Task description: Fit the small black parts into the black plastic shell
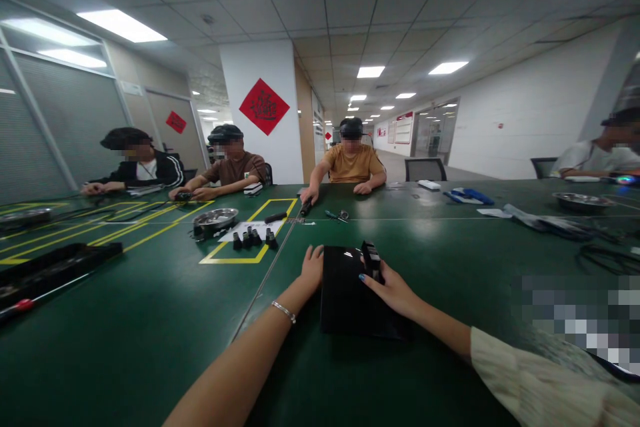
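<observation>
A glossy black panel [345, 293] lies before me on the green table. My left hand [313, 268] is at its left edge, fingers pointing away from me; the panel's edge covers part of this hand. My right hand [395, 288] is closed around a small black block-like part [371, 260] with pale markings, at the panel's far right corner. The thumb, with a blue nail, rests on the near side of the part, and the other fingers are mostly hidden behind it. I cannot tell whether the part is joined to the panel.
Several black fittings [247, 238] stand on white paper near a metal bowl [216, 219]. A black tray [55, 267] and a long screwdriver [50, 297] lie left. Opposite, a person's hand [310, 197] holds a dark tool. Plastic bags [545, 223] and another bowl [583, 201] are right.
</observation>
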Demonstrator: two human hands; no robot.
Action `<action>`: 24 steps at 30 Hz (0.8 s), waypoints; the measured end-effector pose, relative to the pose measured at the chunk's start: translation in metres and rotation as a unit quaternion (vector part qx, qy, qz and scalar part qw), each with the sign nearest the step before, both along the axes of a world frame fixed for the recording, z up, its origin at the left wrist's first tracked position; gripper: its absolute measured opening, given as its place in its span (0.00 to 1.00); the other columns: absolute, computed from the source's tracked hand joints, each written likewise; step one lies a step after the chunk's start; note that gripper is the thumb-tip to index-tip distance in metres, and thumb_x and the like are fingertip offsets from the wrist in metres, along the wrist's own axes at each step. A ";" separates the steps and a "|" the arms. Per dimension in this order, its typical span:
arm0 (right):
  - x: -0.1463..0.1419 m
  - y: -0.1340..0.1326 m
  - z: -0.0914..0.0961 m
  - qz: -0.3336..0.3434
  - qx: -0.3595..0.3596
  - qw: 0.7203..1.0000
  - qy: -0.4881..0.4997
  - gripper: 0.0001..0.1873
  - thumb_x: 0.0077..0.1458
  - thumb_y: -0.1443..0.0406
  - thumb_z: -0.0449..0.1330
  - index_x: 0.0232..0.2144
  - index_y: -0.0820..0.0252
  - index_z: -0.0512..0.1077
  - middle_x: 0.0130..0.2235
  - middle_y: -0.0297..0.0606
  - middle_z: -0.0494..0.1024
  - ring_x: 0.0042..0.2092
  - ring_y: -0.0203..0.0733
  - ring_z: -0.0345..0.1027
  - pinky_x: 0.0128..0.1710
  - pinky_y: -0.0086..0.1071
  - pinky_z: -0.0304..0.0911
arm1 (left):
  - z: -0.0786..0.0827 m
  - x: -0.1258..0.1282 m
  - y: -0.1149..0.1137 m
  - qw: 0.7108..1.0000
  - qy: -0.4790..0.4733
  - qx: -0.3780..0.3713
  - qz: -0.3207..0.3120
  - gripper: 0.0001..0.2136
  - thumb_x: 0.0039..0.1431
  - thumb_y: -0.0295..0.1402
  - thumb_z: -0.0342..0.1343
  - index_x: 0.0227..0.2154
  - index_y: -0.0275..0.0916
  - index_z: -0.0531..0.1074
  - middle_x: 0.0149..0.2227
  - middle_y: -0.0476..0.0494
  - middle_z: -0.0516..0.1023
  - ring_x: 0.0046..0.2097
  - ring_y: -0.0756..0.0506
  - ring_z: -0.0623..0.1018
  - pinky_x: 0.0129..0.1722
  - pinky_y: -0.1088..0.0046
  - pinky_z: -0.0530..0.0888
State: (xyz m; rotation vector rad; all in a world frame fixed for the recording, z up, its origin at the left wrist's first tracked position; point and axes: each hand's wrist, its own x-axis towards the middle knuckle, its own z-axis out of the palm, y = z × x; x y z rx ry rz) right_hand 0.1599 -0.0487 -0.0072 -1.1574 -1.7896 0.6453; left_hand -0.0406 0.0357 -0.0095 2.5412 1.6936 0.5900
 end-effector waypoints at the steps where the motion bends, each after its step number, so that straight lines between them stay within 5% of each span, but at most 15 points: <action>1: 0.000 0.000 0.000 0.003 0.006 1.000 -0.002 0.25 0.50 0.54 0.53 0.48 0.59 0.62 0.49 0.40 0.66 0.50 0.46 0.59 0.52 0.43 0.53 | 0.000 -0.004 0.001 0.999 0.031 0.006 0.007 0.16 0.53 0.30 0.49 0.45 0.48 0.68 0.51 0.47 0.67 0.58 0.41 0.56 0.58 0.58 0.46; 8: -0.002 0.002 0.001 -0.001 0.052 0.997 -0.055 0.24 0.50 0.56 0.54 0.48 0.60 0.63 0.48 0.42 0.67 0.49 0.46 0.60 0.50 0.43 0.55 | 0.006 -0.016 0.004 0.984 0.013 0.061 0.167 0.16 0.54 0.25 0.41 0.43 0.37 0.69 0.47 0.38 0.68 0.55 0.40 0.59 0.54 0.61 0.53; 11: -0.002 0.003 0.000 -0.009 0.057 0.994 -0.092 0.29 0.48 0.55 0.56 0.51 0.61 0.61 0.49 0.44 0.67 0.51 0.48 0.57 0.53 0.46 0.49 | 0.011 -0.023 0.009 0.981 -0.034 0.027 0.192 0.17 0.53 0.26 0.41 0.44 0.37 0.68 0.46 0.39 0.69 0.51 0.41 0.63 0.50 0.65 0.59; 15: -0.004 -0.006 -0.001 -0.047 0.060 0.992 -0.104 0.43 0.47 0.52 0.56 0.59 0.59 0.43 0.55 0.44 0.58 0.58 0.51 0.46 0.57 0.52 0.33 | 0.010 -0.024 0.014 0.982 -0.061 0.015 0.180 0.16 0.55 0.31 0.41 0.43 0.38 0.68 0.46 0.40 0.70 0.50 0.41 0.65 0.48 0.64 0.61; 19: -0.016 -0.033 0.003 -0.138 0.165 0.973 -0.085 0.41 0.51 0.55 0.53 0.60 0.55 0.36 0.59 0.44 0.46 0.59 0.52 0.39 0.57 0.51 0.38 | 0.005 -0.022 0.016 0.985 -0.058 0.030 0.157 0.15 0.55 0.32 0.41 0.42 0.38 0.68 0.45 0.41 0.70 0.50 0.42 0.64 0.49 0.65 0.60; 22: -0.029 -0.059 0.010 -0.082 0.248 0.953 -0.151 0.36 0.50 0.59 0.54 0.59 0.50 0.44 0.58 0.42 0.49 0.58 0.54 0.40 0.56 0.50 0.40 | 0.004 -0.022 0.016 0.986 -0.057 0.019 0.157 0.15 0.55 0.33 0.41 0.42 0.38 0.68 0.45 0.41 0.71 0.50 0.42 0.65 0.49 0.65 0.60; 24: -0.039 -0.073 0.013 -0.004 0.237 0.942 -0.238 0.33 0.49 0.58 0.55 0.57 0.45 0.50 0.58 0.38 0.48 0.58 0.55 0.39 0.56 0.52 0.37 | 0.004 -0.022 0.016 0.987 -0.049 0.016 0.153 0.15 0.56 0.33 0.41 0.42 0.38 0.68 0.45 0.42 0.70 0.50 0.42 0.65 0.49 0.66 0.60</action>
